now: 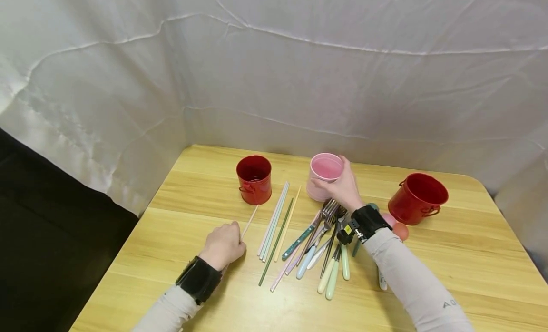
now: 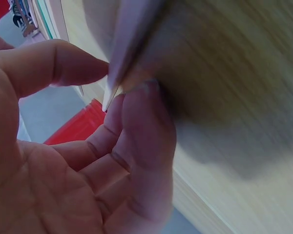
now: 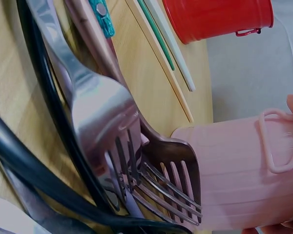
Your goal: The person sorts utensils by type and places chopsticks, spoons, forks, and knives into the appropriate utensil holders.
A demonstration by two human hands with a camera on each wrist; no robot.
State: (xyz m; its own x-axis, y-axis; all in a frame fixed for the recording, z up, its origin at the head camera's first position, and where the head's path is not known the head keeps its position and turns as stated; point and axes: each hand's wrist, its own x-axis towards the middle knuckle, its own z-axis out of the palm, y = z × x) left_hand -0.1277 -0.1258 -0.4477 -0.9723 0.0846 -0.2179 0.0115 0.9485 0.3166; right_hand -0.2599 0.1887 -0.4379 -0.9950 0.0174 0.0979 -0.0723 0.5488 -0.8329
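On the left of the table, my left hand pinches a pale pinkish chopstick between thumb and fingers; its tapered tip shows in the left wrist view. The far end points towards a red bucket. My right hand grips a small pink bucket at the back, thumb on the near side and fingers at the far right of the rim. Just in front of this bucket lies a pile of cutlery, with forks topmost in the right wrist view. Beneath my right wrist, part of the pile is hidden.
Several loose chopsticks, white, green and yellowish, lie side by side between the hands. Pastel-handled cutlery fans towards the front. A second red bucket stands at the right, near an orange rounded piece. Grey cloth hangs behind the table.
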